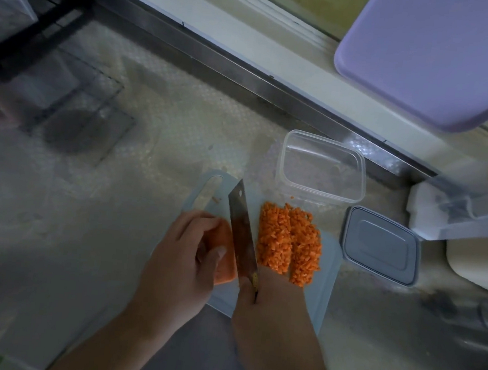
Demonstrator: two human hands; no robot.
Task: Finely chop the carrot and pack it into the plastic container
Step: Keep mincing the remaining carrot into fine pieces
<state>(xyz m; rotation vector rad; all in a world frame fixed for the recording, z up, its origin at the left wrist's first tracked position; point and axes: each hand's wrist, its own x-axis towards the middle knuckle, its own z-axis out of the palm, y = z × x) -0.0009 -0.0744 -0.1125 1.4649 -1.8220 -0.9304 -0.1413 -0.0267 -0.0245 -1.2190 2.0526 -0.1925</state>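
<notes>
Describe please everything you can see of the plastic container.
The plastic container is clear, rectangular with rounded corners and a thicker rim. It stands upright and open on the counter, just beyond the far right corner of the cutting board, behind the pile of chopped carrot. It looks empty. Its grey lid lies apart, to its right. No hand touches it.
</notes>
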